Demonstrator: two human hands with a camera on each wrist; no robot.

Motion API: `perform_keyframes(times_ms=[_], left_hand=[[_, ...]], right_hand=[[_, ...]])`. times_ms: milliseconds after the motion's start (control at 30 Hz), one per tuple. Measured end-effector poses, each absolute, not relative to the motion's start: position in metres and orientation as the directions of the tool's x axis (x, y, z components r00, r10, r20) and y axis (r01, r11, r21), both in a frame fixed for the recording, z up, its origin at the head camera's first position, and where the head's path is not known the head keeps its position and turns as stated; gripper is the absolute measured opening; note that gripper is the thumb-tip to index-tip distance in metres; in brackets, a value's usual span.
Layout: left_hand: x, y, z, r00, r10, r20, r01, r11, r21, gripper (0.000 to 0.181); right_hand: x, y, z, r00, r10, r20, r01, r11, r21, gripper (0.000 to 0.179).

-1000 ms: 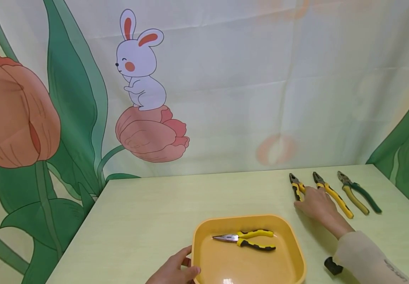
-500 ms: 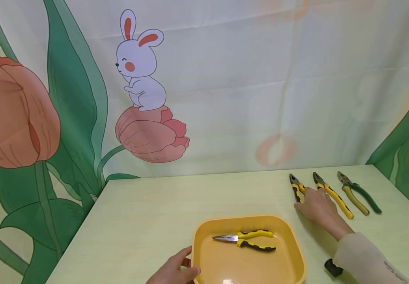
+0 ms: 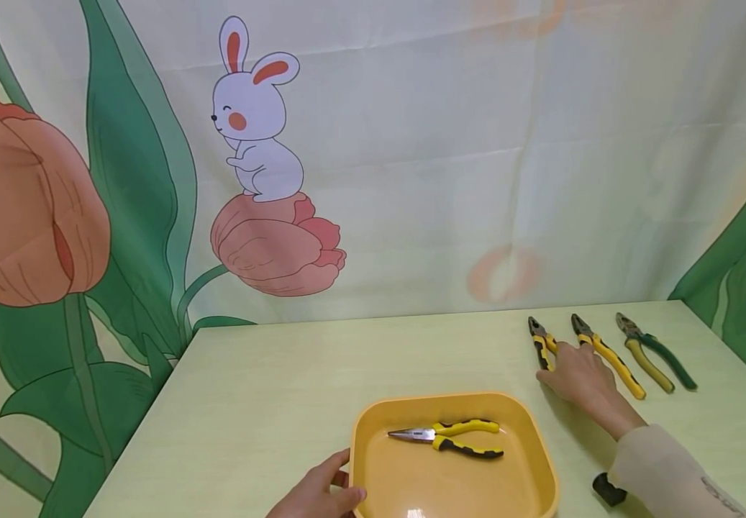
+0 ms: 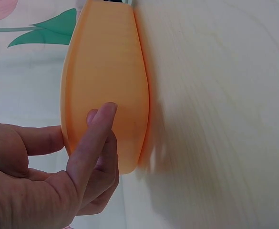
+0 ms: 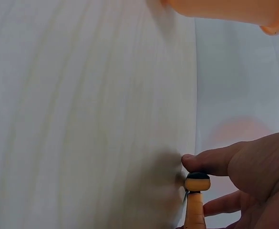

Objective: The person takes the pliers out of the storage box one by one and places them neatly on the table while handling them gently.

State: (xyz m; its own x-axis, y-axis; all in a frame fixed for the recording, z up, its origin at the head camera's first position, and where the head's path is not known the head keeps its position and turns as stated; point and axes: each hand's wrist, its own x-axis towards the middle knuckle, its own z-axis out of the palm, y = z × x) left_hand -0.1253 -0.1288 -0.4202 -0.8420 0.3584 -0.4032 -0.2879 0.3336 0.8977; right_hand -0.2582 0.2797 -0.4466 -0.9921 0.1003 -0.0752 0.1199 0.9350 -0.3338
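My left hand (image 3: 321, 489) holds the left rim of a yellow-orange tray (image 3: 411, 403), thumb over the edge and fingers against the outer wall. In the left wrist view those fingers lie along the tray's side (image 4: 106, 57). Inside the tray are long-nose pliers (image 3: 424, 434) with yellow and black handles, slightly spread. My right hand (image 3: 580, 378) grips the handles of the leftmost combination pliers (image 3: 537, 331) on the table, partly hiding them. In the right wrist view, a handle end (image 5: 197, 183) shows beside the thumb.
Yellow-handled pliers (image 3: 612, 360) lie just right of my right hand. Farther right are pliers with green and yellow handles (image 3: 641, 342). A black object (image 3: 608, 489) sits by the right sleeve. A printed cloth (image 3: 398, 180) hangs behind the table's back edge.
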Motion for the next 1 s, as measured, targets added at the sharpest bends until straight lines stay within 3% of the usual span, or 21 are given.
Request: perform_keyframes(times_ms=[1000], left_hand=[[-0.1257, -0.1279, -0.4202, -0.839, 0.348, -0.418, -0.301, 0.343, 0.890, 0.062]], right_hand=[[-0.2577, 0.2812, -0.4495, -0.992, 0.095, -0.087, 0.118, 0.937, -0.329, 0.037]])
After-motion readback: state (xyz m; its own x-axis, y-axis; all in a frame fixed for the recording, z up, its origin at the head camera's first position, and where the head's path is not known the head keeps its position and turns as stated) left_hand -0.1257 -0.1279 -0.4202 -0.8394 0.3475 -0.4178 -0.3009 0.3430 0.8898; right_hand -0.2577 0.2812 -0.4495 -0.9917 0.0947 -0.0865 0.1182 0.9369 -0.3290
